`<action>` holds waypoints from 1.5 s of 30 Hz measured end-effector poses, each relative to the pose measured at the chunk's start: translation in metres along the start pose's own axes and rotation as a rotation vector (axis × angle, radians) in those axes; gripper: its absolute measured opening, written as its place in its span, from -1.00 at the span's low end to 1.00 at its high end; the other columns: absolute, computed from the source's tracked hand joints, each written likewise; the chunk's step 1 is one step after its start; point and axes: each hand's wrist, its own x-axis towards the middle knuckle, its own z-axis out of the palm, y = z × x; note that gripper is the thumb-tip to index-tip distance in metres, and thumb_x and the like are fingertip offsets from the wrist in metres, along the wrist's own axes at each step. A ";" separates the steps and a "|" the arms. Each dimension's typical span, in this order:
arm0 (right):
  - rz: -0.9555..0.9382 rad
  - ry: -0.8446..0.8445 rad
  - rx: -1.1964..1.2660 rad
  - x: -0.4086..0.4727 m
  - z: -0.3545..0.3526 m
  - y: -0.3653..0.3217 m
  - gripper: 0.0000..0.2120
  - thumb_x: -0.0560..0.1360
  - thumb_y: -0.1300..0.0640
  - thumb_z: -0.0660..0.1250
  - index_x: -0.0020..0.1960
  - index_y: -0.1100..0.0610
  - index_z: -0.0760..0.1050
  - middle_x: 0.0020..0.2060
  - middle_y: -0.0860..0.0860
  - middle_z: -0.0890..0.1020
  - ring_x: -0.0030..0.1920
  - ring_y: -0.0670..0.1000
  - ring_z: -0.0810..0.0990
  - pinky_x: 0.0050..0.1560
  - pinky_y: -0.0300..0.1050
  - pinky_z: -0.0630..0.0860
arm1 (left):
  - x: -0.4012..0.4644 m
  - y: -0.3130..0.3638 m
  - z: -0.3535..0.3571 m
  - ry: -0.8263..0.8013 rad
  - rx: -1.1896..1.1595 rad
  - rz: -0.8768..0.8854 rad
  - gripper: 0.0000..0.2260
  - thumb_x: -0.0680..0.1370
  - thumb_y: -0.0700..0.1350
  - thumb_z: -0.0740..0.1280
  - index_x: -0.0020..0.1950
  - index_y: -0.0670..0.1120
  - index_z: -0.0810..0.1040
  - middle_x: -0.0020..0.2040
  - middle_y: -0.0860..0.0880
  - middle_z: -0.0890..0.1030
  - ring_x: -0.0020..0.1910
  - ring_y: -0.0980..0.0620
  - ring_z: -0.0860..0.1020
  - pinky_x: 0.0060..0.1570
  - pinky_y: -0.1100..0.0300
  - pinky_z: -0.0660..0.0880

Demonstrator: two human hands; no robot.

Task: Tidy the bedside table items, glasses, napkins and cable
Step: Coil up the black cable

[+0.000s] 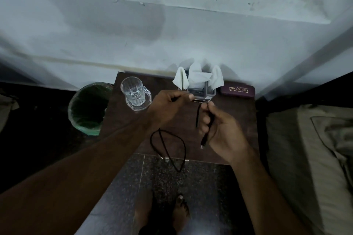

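Observation:
A thin black cable (183, 146) hangs in loops over the front edge of the dark wooden bedside table (236, 112). My left hand (168, 109) pinches one stretch of the cable above the table. My right hand (223, 129) is closed on another stretch, with a plug end sticking out below its fingers. A clear drinking glass (133, 91) stands on a clear coaster at the table's back left. White napkins (197, 77) stick up from a grey holder (210, 92) at the back. A maroon glasses case (237, 90) lies shut at the back right.
A green-lined waste bin (88, 108) stands on the floor left of the table. A bed with a beige sheet (309, 158) lies to the right. A pale wall rises behind the table. My bare feet (180, 212) are on the speckled floor below.

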 end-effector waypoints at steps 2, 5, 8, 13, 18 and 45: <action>-0.089 0.027 0.198 0.005 -0.003 -0.004 -0.73 0.65 0.07 0.11 -0.05 0.12 0.54 -0.37 -0.01 0.59 -0.36 -0.03 0.61 -0.25 -0.17 0.60 | -0.004 -0.011 0.007 0.013 0.045 -0.027 -0.77 0.51 0.18 0.37 -0.27 0.11 0.66 -0.39 0.19 0.55 -0.32 0.31 0.43 -0.27 0.24 0.39; -0.224 0.044 0.441 0.015 -0.010 -0.012 -0.75 0.65 0.17 0.08 0.05 0.18 0.53 -0.14 0.06 0.72 -0.08 0.02 0.72 0.05 -0.09 0.64 | -0.012 -0.024 0.020 -0.065 0.013 -0.112 -0.64 0.46 0.34 0.31 -0.15 0.09 0.70 -0.33 0.10 0.58 -0.31 0.19 0.48 -0.25 0.13 0.50; -0.388 0.123 0.427 0.029 -0.009 -0.017 -0.78 0.65 0.24 0.07 0.12 0.23 0.48 0.03 0.16 0.70 0.09 0.10 0.69 0.22 -0.02 0.57 | -0.017 -0.018 0.031 -0.232 0.133 -0.110 -0.56 0.55 0.24 0.26 -0.10 -0.13 0.63 -0.38 0.03 0.45 -0.41 0.16 0.37 -0.35 0.20 0.37; -0.711 0.469 -0.602 0.043 -0.012 0.007 -0.75 0.68 0.16 0.05 0.25 0.21 0.40 0.13 0.10 0.66 0.16 0.04 0.64 0.24 -0.05 0.53 | -0.005 0.019 0.024 -0.471 0.661 0.164 -0.67 0.57 0.06 0.16 0.11 -0.07 0.63 0.03 -0.10 0.69 -0.01 -0.05 0.63 -0.03 0.10 0.49; -0.536 0.360 -1.405 0.026 -0.041 0.002 -0.80 0.68 0.04 0.06 0.11 0.06 0.44 -0.22 -0.16 0.58 -0.24 -0.12 0.57 -0.25 -0.24 0.37 | 0.015 0.031 -0.026 -0.501 0.800 0.214 -0.77 0.57 0.05 0.23 0.05 0.09 0.67 0.06 0.04 0.70 0.06 0.01 0.64 0.11 0.10 0.51; -0.595 0.562 -1.254 0.068 -0.043 0.018 -0.82 0.67 0.12 0.11 0.13 0.18 0.42 -0.05 0.04 0.57 -0.04 0.07 0.56 -0.09 -0.19 0.33 | 0.001 0.015 0.010 -0.276 0.818 0.387 -0.74 0.63 0.12 0.14 0.09 0.12 0.61 0.06 0.06 0.68 0.04 -0.01 0.61 -0.10 0.19 0.39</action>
